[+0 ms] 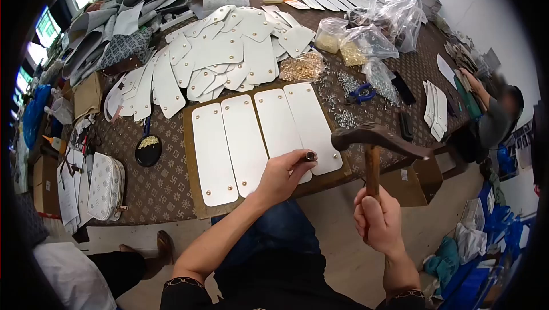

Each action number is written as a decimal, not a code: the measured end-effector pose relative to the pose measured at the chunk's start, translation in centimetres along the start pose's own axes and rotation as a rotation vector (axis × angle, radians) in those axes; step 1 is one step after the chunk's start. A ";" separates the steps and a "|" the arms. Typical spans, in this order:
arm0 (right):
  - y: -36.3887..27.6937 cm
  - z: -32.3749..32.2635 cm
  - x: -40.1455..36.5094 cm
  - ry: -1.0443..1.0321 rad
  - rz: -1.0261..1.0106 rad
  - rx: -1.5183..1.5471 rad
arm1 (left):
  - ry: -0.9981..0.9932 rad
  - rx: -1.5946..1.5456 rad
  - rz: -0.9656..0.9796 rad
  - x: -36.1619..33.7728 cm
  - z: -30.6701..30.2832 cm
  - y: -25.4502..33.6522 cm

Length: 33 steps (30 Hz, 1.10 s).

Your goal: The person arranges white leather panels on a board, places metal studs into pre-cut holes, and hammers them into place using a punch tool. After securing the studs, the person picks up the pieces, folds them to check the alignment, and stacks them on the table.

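My left hand (281, 178) is closed around a short dark metal punch (310, 156), its round end facing up, over the lower part of the white panels. In my right hand (380, 221) is a hammer (373, 173), gripped by its wooden handle, with the dark steel head raised right of the punch. Several long white panels (214, 152) lie side by side on a brown board (200, 211), with gold rivets at their corners. My left hand hides the lower ends of the middle panels.
Behind the board is a heap of riveted white pieces (220, 50). Gold rivets (302, 67) lie in a clear bag, near loose silver rivets (346, 116) and blue pliers (362, 93). A black dish (148, 151) stands left, a cardboard box (409, 184) below right. Another person (497, 118) sits right.
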State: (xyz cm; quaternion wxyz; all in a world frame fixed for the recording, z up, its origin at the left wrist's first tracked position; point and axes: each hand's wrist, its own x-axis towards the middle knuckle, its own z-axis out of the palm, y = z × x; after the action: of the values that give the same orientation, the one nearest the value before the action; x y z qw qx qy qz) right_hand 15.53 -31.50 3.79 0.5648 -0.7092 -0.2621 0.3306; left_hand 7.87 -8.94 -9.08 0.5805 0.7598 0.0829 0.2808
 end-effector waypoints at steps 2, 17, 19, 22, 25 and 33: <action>0.3 -0.7 -0.2 0.029 -0.072 0.057 | 0.013 -0.083 -0.047 0.4 0.6 0.6; -2.3 -1.1 -0.6 0.124 -0.559 0.181 | -0.025 -0.019 0.024 1.8 2.2 -0.6; -2.1 -1.3 1.0 -0.014 -0.046 -0.409 | -0.012 0.000 0.034 2.2 1.9 -0.1; 0.2 -1.1 0.8 -0.068 0.054 -0.328 | -0.057 0.047 -0.098 2.8 1.4 0.6; 0.7 -2.0 -0.3 0.018 0.012 -0.102 | -0.069 0.006 -0.126 2.8 2.2 0.8; 1.2 -3.5 -0.5 0.145 -0.005 0.116 | -0.143 -0.060 -0.112 5.6 6.0 -0.2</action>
State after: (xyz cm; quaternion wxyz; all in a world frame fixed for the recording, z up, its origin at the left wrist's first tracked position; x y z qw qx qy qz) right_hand 17.85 -34.34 3.21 0.6235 -0.6966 -0.2026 0.2915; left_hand 15.70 -11.30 -8.43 0.6222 0.7544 0.0749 0.1953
